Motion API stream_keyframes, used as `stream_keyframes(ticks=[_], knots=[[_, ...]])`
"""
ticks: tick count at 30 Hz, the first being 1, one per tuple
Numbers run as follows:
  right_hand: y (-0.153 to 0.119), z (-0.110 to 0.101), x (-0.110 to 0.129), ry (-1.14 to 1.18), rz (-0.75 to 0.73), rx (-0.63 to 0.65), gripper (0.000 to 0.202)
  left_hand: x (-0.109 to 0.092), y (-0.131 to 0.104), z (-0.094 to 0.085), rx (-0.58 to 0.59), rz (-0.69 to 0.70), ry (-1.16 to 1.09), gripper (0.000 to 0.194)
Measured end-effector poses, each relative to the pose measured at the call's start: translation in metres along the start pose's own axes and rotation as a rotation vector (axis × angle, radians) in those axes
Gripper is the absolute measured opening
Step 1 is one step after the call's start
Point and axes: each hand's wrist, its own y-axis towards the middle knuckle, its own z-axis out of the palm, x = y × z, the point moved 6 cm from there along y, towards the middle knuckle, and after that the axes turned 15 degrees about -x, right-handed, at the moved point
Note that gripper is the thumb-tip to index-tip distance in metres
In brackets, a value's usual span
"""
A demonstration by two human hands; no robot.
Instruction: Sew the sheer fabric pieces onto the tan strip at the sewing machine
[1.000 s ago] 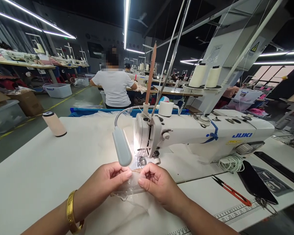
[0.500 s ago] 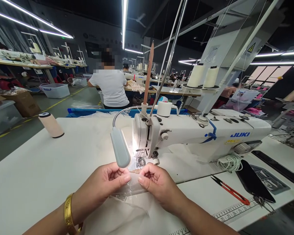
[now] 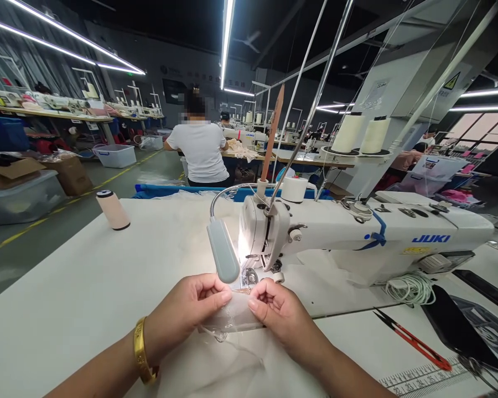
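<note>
Between my two hands a piece of sheer white fabric (image 3: 236, 315) is stretched just in front of the sewing machine (image 3: 315, 221). My left hand (image 3: 191, 304) pinches its upper edge between thumb and fingers. On the right, my right hand (image 3: 284, 315) grips the same edge in a like pinch. A small brownish strip shows at the edge between the fingertips; I cannot make out what it is. The fabric hangs down toward my lap. Right behind the hands are the presser foot (image 3: 249, 276) and a grey lamp (image 3: 223, 251) on a bendy neck.
A peach thread cone (image 3: 113, 210) stands at the left of the table (image 3: 66, 287). Red-handled thread snips (image 3: 415, 340), a black phone (image 3: 460, 326), a coiled cord (image 3: 410, 288) and a printed ruler (image 3: 423, 378) lie at the right. A co-worker (image 3: 197, 143) sits ahead.
The view has swung slightly left, so everything appears shifted right. Both hands keep their pinch on the sheer fabric in front of the machine.
</note>
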Motion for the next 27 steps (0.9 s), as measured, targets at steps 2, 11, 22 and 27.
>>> stream_keyframes(ticks=[2,11,22,27], knots=[[0.001,0.0,0.0,-0.002,0.005,0.001,0.037,0.001,0.0,0.0,-0.002,0.003,-0.006,0.041],[-0.014,-0.001,0.009,-0.086,-0.061,-0.058,0.025,-0.034,-0.023,-0.003,0.095,0.064,0.119,0.039],[-0.026,0.015,0.005,-0.658,-0.305,-0.083,0.026,-0.042,0.026,0.014,0.091,0.24,0.693,0.027],[-0.015,-0.001,0.006,-0.749,-0.43,-0.003,0.022,-0.016,0.056,0.028,0.073,0.26,0.688,0.028]])
